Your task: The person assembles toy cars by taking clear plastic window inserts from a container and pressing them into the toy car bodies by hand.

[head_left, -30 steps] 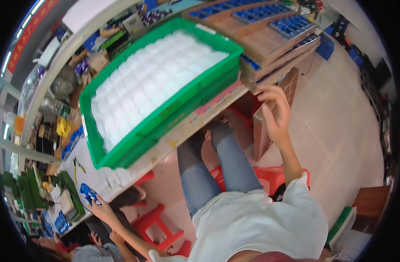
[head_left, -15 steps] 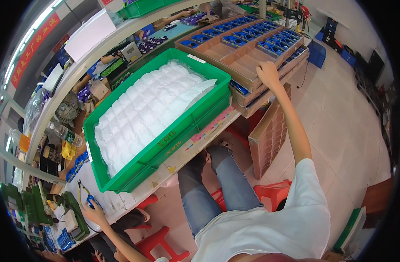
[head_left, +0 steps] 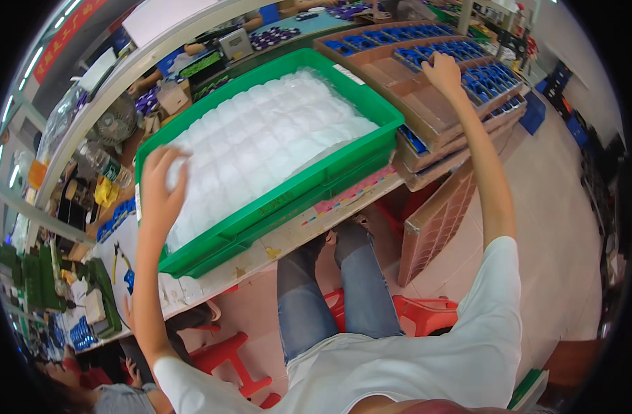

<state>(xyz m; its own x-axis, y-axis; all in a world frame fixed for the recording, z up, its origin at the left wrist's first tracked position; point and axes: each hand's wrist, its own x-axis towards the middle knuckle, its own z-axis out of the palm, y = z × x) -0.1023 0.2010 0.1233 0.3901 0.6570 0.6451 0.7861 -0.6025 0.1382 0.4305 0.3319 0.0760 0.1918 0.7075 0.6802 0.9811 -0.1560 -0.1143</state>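
Observation:
My left hand (head_left: 163, 185) hovers over the left end of a green plastic crate (head_left: 274, 201), fingers apart and slightly blurred, with nothing seen in it. White padded sheeting (head_left: 261, 131), quilted into rows, fills the crate. My right hand (head_left: 445, 74) is above a brown cardboard tray (head_left: 392, 72), its fingers curled closed. What its fingertips hold, if anything, is too small to make out. Blue plastic parts (head_left: 487, 84) sit in rows in the tray's compartments, and a bare compartment lies left of my right hand.
More trays are stacked under the top one, and a divided cardboard piece (head_left: 436, 231) leans below them. Yellow-handled pliers (head_left: 116, 262) lie on the table's left part. Red stools (head_left: 426, 314) stand on the floor. Co-workers sit at the lower left and across the bench.
My left hand has come up over the crate's left end. My right hand has shifted slightly farther over the tray, fingers still curled. The whole view has shifted.

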